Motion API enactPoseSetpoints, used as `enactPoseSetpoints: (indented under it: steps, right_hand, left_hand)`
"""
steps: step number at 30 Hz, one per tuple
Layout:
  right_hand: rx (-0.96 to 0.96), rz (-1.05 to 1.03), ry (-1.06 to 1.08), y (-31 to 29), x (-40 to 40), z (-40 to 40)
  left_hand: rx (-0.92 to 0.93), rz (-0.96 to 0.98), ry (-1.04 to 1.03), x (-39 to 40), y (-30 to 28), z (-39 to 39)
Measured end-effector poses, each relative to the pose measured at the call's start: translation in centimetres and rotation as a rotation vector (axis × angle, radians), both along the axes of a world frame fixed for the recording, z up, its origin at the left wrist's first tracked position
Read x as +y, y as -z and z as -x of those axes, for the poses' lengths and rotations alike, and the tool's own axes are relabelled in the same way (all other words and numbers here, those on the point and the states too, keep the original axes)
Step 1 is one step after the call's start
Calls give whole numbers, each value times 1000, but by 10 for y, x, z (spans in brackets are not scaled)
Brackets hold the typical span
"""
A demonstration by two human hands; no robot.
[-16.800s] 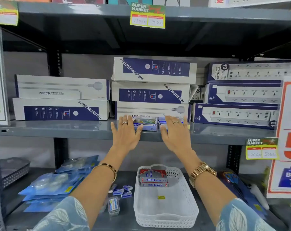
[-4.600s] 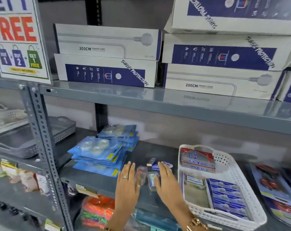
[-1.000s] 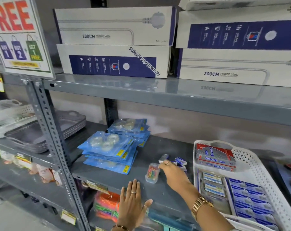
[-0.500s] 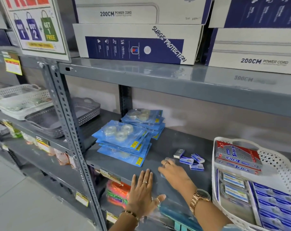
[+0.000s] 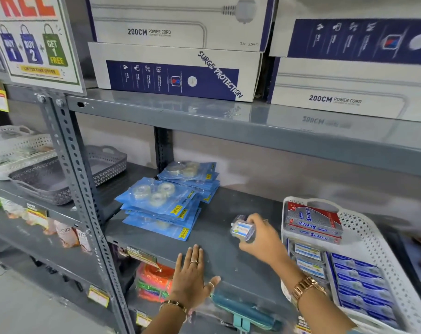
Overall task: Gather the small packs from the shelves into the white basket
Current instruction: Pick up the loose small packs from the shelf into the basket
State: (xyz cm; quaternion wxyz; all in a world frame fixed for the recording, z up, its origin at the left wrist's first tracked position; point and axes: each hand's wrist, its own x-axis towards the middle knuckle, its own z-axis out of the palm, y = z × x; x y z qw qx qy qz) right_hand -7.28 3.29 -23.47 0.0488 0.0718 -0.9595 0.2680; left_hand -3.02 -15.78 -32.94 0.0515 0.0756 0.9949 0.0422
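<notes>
Half a second on, the right hand [image 5: 262, 239] had lifted off the grey metal shelf [image 5: 228, 266], its fingers now closed around a small clear plastic pack [image 5: 242, 229] held just above the shelf, beside the left rim of the white perforated plastic basket [image 5: 373, 242]. Near the shelf's front edge the left hand [image 5: 192, 276] lay flat, fingers spread, holding nothing. Inside the basket, blue-and-white flat packs [image 5: 356, 276] lay in rows, with a red-and-silver carton [image 5: 313, 222] at its far end. Towards the shelf's left edge sat stacked blue blister packs of tape rolls [image 5: 161, 203].
</notes>
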Motion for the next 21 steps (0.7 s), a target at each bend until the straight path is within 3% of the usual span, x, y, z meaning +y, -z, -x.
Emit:
enactPoseSetpoints:
  steps: [9,14,21]
  right_hand:
    - [-16,375,251,-18,64,-36]
    - [-88,320,333,-24,115,-63]
    - [-35,333,479,-15,148,-94]
  left_hand:
    - [-42,-1,65,54,-6,-21]
    - [-52,-3,121,92,-4,-28]
    - [-53,-51,93,110,-3,-31]
